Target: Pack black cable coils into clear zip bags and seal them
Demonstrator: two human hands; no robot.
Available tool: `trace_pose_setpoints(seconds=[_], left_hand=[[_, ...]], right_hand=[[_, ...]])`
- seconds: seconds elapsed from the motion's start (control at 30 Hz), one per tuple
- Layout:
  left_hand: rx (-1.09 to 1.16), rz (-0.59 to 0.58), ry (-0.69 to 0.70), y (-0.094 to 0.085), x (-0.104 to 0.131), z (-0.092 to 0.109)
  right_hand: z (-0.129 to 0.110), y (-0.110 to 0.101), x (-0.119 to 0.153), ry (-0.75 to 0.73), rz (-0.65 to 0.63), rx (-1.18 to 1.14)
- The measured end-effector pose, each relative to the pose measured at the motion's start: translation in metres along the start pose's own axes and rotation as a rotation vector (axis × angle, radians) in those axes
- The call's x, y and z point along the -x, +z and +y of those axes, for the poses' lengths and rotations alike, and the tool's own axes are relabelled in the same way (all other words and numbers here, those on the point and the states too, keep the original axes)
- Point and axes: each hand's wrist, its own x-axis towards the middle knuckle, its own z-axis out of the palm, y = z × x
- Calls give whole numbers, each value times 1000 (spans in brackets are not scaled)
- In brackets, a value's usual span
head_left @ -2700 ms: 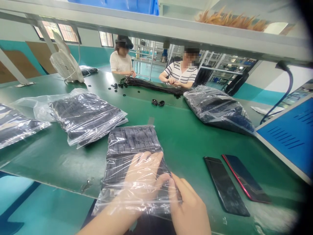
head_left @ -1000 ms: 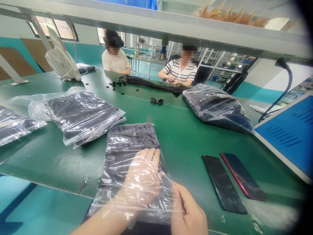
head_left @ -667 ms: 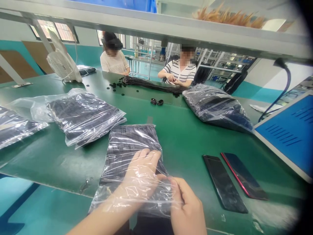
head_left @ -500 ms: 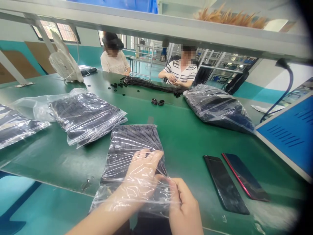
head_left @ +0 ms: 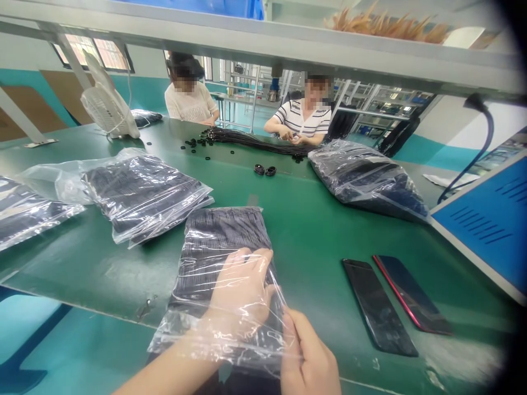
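Note:
A clear plastic bag [head_left: 224, 219] packed with rows of thin black ribbed pieces lies at the table's near edge, its mouth toward me. My left hand [head_left: 242, 280] is inside the bag, under the film and on top of the black pieces. Its fingers are bent, with the tips hidden, so what they grip cannot be made out. At the right side of the bag's mouth, my right hand [head_left: 308, 351] pinches the plastic edge between thumb and fingers. The film is stretched over my left wrist.
More filled plastic bags lie left [head_left: 144, 192] and right [head_left: 366, 178]. Two dark phones [head_left: 379, 307] rest at right, beside a blue box [head_left: 489, 219]. Black cables [head_left: 255, 140] and small rings lie farther back. A fan [head_left: 109, 109] stands left; two people sit opposite under a shelf [head_left: 263, 41].
My right hand has shifted slightly down along the bag's edge, away from my left thumb. My left hand stays in the bag, moved only a little. Opposite, a person's hands have moved.

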Motion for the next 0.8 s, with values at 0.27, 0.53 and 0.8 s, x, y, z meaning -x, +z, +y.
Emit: trace_pose_setpoints(seconds=[0.27,0.53,0.8], left_hand=[[-163,152,11,16,-5,0],[-258,53,5,3,6,-3],[-238,29,-35,-1,8,-7]], right_hand=[[14,-17,-19,-20,-33,67],[13,-36,-31,-202,-251,147],[9,-63,-79,89,-254,-178]])
